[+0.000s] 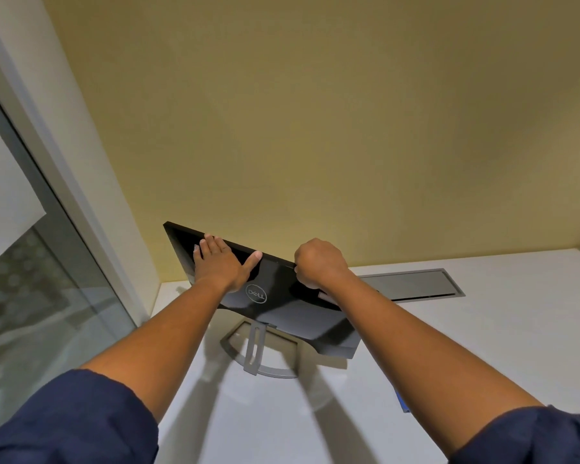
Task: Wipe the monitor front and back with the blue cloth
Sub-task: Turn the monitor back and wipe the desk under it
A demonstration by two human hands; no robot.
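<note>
A black monitor (282, 306) stands on a grey stand (258, 349) with its glossy back and logo turned toward me. My left hand (220, 262) lies flat on the upper left of that back, fingers over the top edge. My right hand (320, 262) is curled around the monitor's top edge further right. A sliver of the blue cloth (403, 402) shows on the desk beside my right forearm, mostly hidden by the arm; neither hand holds it.
The white desk (482, 346) meets a yellow wall behind. A grey cable hatch (412, 283) is set into the desk behind the monitor. A glass window with a grey frame (47, 262) runs along the left.
</note>
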